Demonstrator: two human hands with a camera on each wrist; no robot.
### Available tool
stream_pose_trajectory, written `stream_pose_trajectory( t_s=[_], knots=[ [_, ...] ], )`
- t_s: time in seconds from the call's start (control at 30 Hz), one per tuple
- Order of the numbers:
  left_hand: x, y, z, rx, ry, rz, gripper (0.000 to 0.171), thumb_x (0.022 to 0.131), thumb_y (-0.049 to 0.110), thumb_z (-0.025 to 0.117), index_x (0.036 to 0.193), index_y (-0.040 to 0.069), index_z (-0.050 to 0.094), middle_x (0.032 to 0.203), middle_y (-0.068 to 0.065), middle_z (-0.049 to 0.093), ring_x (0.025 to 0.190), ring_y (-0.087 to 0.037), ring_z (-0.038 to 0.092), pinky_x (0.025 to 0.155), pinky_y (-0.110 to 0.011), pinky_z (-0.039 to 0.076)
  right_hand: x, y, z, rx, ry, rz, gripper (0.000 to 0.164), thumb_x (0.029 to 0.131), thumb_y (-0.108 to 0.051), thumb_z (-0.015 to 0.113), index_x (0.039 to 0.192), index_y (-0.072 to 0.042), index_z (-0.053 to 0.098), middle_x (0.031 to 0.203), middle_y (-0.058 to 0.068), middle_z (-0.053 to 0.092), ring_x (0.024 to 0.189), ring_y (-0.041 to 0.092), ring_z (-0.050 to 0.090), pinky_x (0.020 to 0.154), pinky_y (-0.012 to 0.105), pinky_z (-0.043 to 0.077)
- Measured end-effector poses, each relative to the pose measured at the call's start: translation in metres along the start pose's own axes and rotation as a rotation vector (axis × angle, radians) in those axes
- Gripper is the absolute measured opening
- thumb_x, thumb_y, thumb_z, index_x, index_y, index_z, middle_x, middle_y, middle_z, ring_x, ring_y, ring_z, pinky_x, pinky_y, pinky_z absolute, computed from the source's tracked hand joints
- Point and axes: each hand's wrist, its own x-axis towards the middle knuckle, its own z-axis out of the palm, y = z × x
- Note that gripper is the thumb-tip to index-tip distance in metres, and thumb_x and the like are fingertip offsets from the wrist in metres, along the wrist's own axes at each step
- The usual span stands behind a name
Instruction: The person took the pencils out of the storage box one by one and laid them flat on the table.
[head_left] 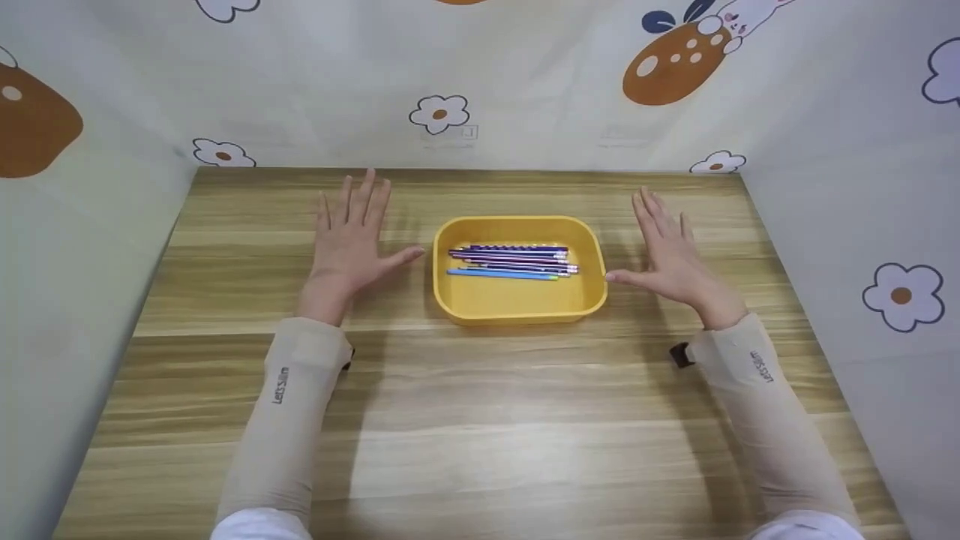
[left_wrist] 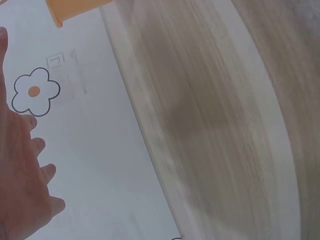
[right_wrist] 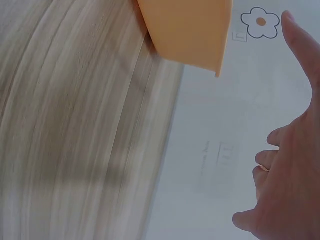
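A yellow rectangular bin (head_left: 517, 306) stands on the table between my two hands. Inside lie several pencils (head_left: 517, 259), mostly purple, side by side, with a blue one (head_left: 502, 274) nearest me. To the left of the bin, my left hand (head_left: 349, 247) has its fingers spread, the thumb pointing at the bin's left side. My right hand (head_left: 671, 259) is on the other side with fingers extended, its thumb tip close to the bin's right wall; whether they touch I cannot tell. Both hands hold nothing. The right wrist view shows the bin's outer wall (right_wrist: 190, 30).
The wood-grain table (head_left: 487, 420) extends toward me in front of the bin. A pale curtain (head_left: 525, 90) with flowers and orange shapes closes off the back and both sides. Beige sleeves (head_left: 300, 427) cover my forearms.
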Motion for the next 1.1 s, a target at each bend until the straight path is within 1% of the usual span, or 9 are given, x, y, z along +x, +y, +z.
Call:
stream_pose_trajectory(
  t_s=[0.23, 0.3, 0.47, 0.6, 0.73, 0.83, 0.9, 1.0, 1.1],
  knots=[
    [0.000, 0.005, -0.001, -0.006, 0.009, 0.021, 0.108, 0.084, 0.083, 0.042, 0.161, 0.020, -0.001, 0.169, -0.005, -0.009, 0.156, -0.032, -0.009, 0.123, -0.058, -0.010, 0.004, -0.007, 0.006, 0.044, -0.028, -0.037, 0.129, 0.073, -0.057, 0.080, 0.160, -0.012, -0.004, 0.169, 0.011, -0.008, 0.156, 0.036, -0.004, 0.121, 0.063, -0.009],
    [0.001, 0.006, -0.001, -0.013, 0.010, 0.023, 0.109, 0.084, 0.083, 0.043, 0.161, 0.020, -0.001, 0.170, -0.005, -0.009, 0.156, -0.032, -0.008, 0.123, -0.058, -0.010, 0.006, -0.009, 0.008, 0.045, -0.037, -0.045, 0.131, 0.072, -0.057, 0.081, 0.160, -0.010, -0.003, 0.169, 0.013, -0.006, 0.156, 0.036, -0.003, 0.121, 0.064, -0.008],
    [0.001, 0.008, -0.001, -0.016, 0.010, 0.027, 0.109, 0.084, 0.083, 0.042, 0.161, 0.020, 0.000, 0.169, -0.004, -0.009, 0.156, -0.032, -0.008, 0.123, -0.057, -0.010, 0.011, -0.013, 0.013, 0.059, -0.067, -0.051, 0.133, 0.070, -0.052, 0.085, 0.160, -0.007, -0.003, 0.168, 0.015, -0.005, 0.156, 0.037, -0.003, 0.121, 0.065, -0.006],
    [0.002, 0.008, 0.001, -0.016, 0.004, 0.030, 0.108, 0.084, 0.083, 0.042, 0.161, 0.020, -0.001, 0.169, -0.004, -0.010, 0.156, -0.033, -0.008, 0.123, -0.057, -0.010, 0.013, -0.016, 0.016, 0.072, -0.090, -0.062, 0.136, 0.069, -0.054, 0.085, 0.160, -0.007, -0.004, 0.168, 0.012, -0.009, 0.156, 0.034, -0.005, 0.123, 0.062, -0.005],
    [0.002, 0.010, 0.002, -0.039, -0.004, 0.031, 0.109, 0.084, 0.083, 0.043, 0.161, 0.022, -0.003, 0.169, -0.003, -0.011, 0.156, -0.032, -0.009, 0.123, -0.057, -0.011, 0.014, -0.021, 0.019, 0.085, -0.092, -0.091, 0.137, 0.068, -0.056, 0.085, 0.159, -0.002, -0.002, 0.168, 0.014, -0.008, 0.156, 0.037, -0.002, 0.124, 0.059, 0.002],
    [0.002, 0.012, 0.002, -0.052, -0.011, 0.033, 0.109, 0.083, 0.083, 0.043, 0.161, 0.023, -0.003, 0.169, -0.002, -0.012, 0.156, -0.031, -0.009, 0.124, -0.056, -0.011, 0.014, -0.025, 0.021, 0.090, -0.104, -0.096, 0.138, 0.067, -0.057, 0.085, 0.158, 0.000, -0.001, 0.168, 0.015, -0.007, 0.155, 0.039, -0.001, 0.124, 0.058, 0.007],
    [0.002, 0.014, 0.002, -0.057, -0.008, 0.036, 0.109, 0.083, 0.083, 0.044, 0.161, 0.023, -0.002, 0.169, -0.002, -0.011, 0.156, -0.031, -0.009, 0.124, -0.057, -0.008, 0.014, -0.028, 0.023, 0.086, -0.117, -0.093, 0.139, 0.066, -0.060, 0.085, 0.158, 0.000, 0.000, 0.168, 0.017, -0.006, 0.155, 0.039, -0.001, 0.125, 0.057, 0.010],
    [0.002, 0.017, 0.003, -0.057, -0.002, 0.044, 0.108, 0.084, 0.082, 0.045, 0.161, 0.022, -0.001, 0.169, -0.002, -0.010, 0.156, -0.031, -0.008, 0.125, -0.058, -0.005, 0.014, -0.031, 0.026, 0.098, -0.140, -0.103, 0.140, 0.066, -0.060, 0.085, 0.158, 0.000, -0.002, 0.167, 0.017, -0.007, 0.155, 0.038, -0.002, 0.125, 0.056, 0.009],
    [0.002, 0.019, 0.004, -0.058, 0.008, 0.051, 0.108, 0.084, 0.082, 0.045, 0.161, 0.021, 0.001, 0.170, -0.003, -0.009, 0.156, -0.031, -0.007, 0.125, -0.058, -0.004, 0.014, -0.033, 0.029, 0.117, -0.159, -0.125, 0.141, 0.065, -0.056, 0.087, 0.158, 0.000, -0.003, 0.167, 0.017, -0.008, 0.155, 0.037, -0.003, 0.125, 0.055, 0.008]
  ],
)
